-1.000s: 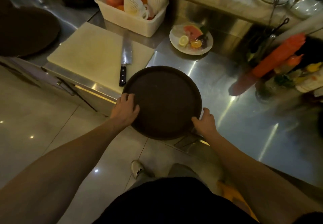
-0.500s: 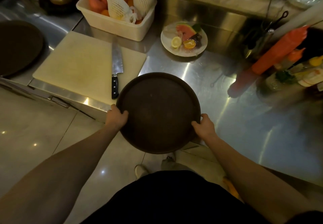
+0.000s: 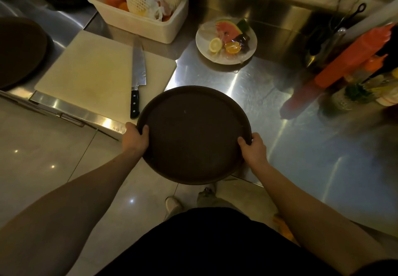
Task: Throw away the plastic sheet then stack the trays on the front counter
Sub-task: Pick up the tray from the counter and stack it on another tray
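You've got the round tray [image 3: 193, 134] gripped by its rim, left hand [image 3: 135, 138] and right hand [image 3: 253, 150], half over the counter [image 3: 301, 142] edge. Careful swinging left, it could clip that knife [image 3: 137, 77] handle right beside it.

knife [image 3: 137, 67] on cutting board [image 3: 94, 75], fruit plate [image 3: 226, 43]

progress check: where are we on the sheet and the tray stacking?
Done: no loose plastic sheet is in view, so it may be binned; can't confirm. In hand: left hand and right hand grip a round tray by its rim, half over the counter edge. Left: a second tray sits apart at far left, so nothing is stacked yet.
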Tool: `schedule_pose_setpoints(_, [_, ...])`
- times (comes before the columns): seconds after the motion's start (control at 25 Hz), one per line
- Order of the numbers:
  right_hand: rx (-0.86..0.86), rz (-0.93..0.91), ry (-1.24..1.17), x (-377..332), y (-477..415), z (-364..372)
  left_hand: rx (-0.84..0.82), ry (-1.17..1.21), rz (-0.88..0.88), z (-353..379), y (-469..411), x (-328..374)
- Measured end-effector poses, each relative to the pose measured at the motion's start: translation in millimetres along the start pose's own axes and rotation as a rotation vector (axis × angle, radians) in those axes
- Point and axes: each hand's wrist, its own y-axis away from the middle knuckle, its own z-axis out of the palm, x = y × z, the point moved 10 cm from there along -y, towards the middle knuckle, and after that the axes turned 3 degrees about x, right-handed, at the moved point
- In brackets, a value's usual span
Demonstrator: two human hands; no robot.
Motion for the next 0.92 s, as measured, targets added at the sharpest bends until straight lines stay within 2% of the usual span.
schedule_pose_setpoints(0.48, [0.101, -0.161, -0.088, -32, -18, -22, 0.18, 0.222, -0.061, -22, 18, 8])
schedule_pose_setpoints(0.72, [0.063, -0.296, -0.099, -69, -25, -31, 0.309, 0.356, -0.115, -38, 52, -8])
schedule_pose_setpoints(0.92, [-0.02, -0.382, -0.077, -108, -20, -11, 0.436, 0.448, -0.25, -62, 80, -45])
